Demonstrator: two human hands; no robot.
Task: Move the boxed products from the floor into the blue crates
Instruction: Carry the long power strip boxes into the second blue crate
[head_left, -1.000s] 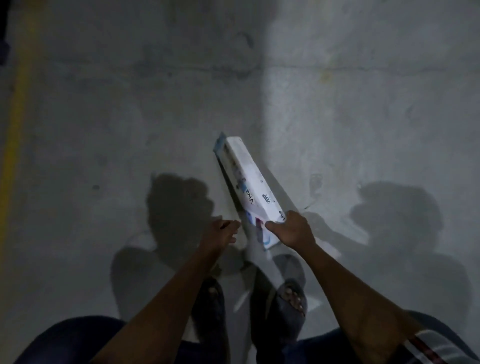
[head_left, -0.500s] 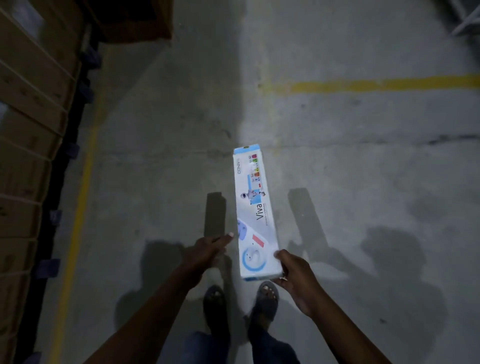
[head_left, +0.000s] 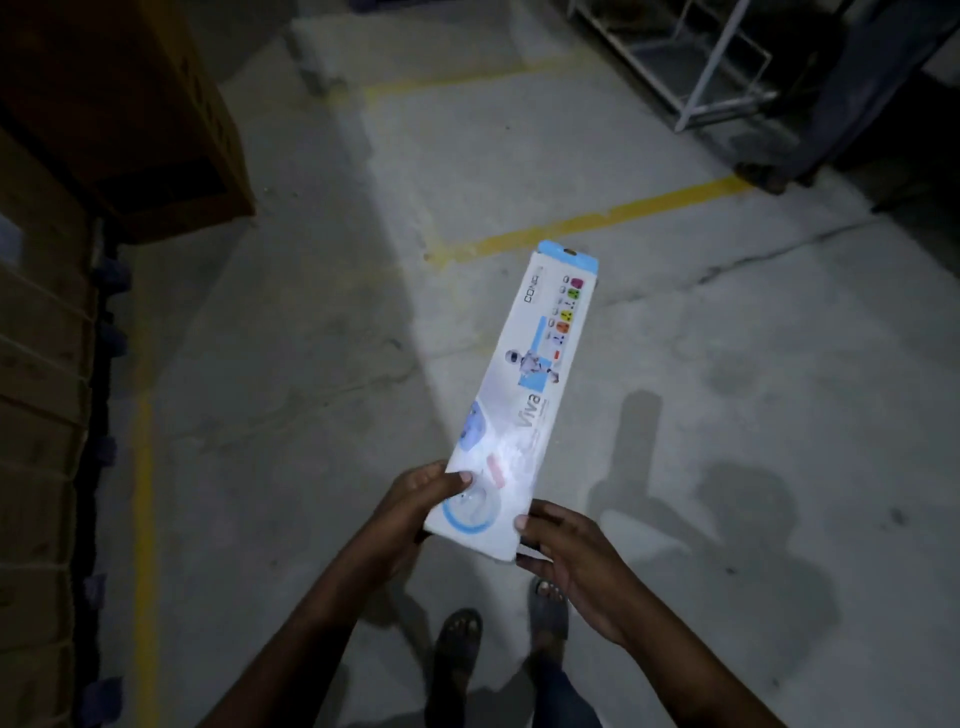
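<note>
A long white and blue product box (head_left: 524, 395) marked "Viva" is held flat above the concrete floor, its far end pointing up and slightly right. My left hand (head_left: 415, 504) grips the box's near left edge, thumb on its top face. My right hand (head_left: 566, 556) holds the near right corner with fingers curled round the end. No blue crate is in view.
Stacked brown cartons (head_left: 41, 415) line the left side, with a large brown box (head_left: 130, 114) at top left. Yellow floor lines (head_left: 587, 221) cross the concrete. A white metal rack (head_left: 696, 67) stands at top right. My sandalled feet (head_left: 457, 649) are below the box.
The view has swung from bare floor to the aisle. The box has turned face up, and my left hand, empty before, has taken hold of its near left edge.
</note>
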